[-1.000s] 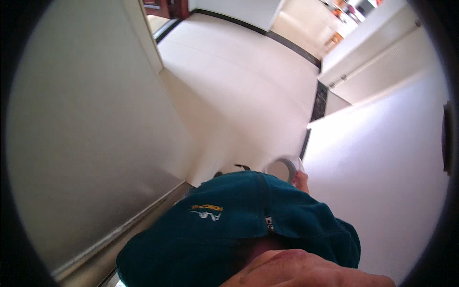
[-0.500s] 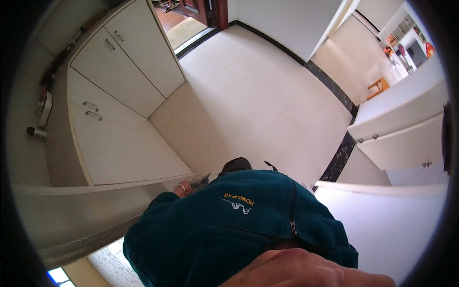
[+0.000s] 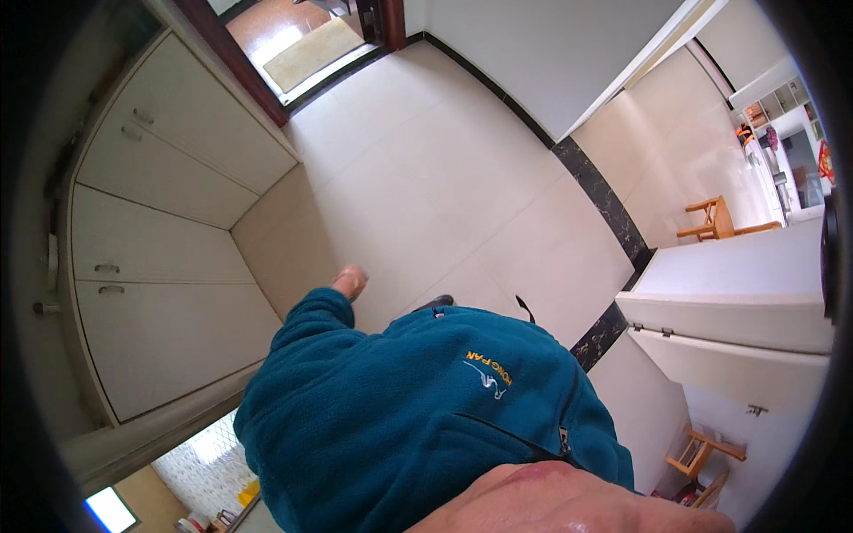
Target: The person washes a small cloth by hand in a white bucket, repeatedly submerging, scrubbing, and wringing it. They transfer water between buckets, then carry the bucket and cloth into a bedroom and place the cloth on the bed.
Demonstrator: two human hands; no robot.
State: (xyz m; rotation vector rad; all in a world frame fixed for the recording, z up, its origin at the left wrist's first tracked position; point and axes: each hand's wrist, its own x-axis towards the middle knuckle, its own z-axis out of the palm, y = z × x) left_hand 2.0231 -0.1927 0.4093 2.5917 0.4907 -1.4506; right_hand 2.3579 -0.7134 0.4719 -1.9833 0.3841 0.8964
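Note:
My left hand [image 3: 353,282] reaches out past the end of my teal fleece sleeve [image 3: 313,311], above the pale tiled floor. It is blurred and seen small, so its fingers do not show clearly, and I make out no object in it. The white cabinet [image 3: 169,329] on the left is the nearest furniture, apart from the hand. My right hand is out of sight behind my jacket [image 3: 426,382]. Beyond the jacket's hem the tip of a dark shoe [image 3: 435,303] shows, and a black strap end [image 3: 525,308] sticks out.
Ahead on the left, a doorway leads to a beige mat [image 3: 313,53]. A dark marble strip [image 3: 604,191] crosses the floor on the right. Past it stand a wooden stool [image 3: 715,219] and a white hinged panel [image 3: 729,360]. Another wooden stool [image 3: 697,451] is at lower right.
My left hand has swung forward, away from the cabinet edge. The grey thing beside it earlier no longer shows. The view has turned and moved, bringing the doorway mat and lower-right stool into sight.

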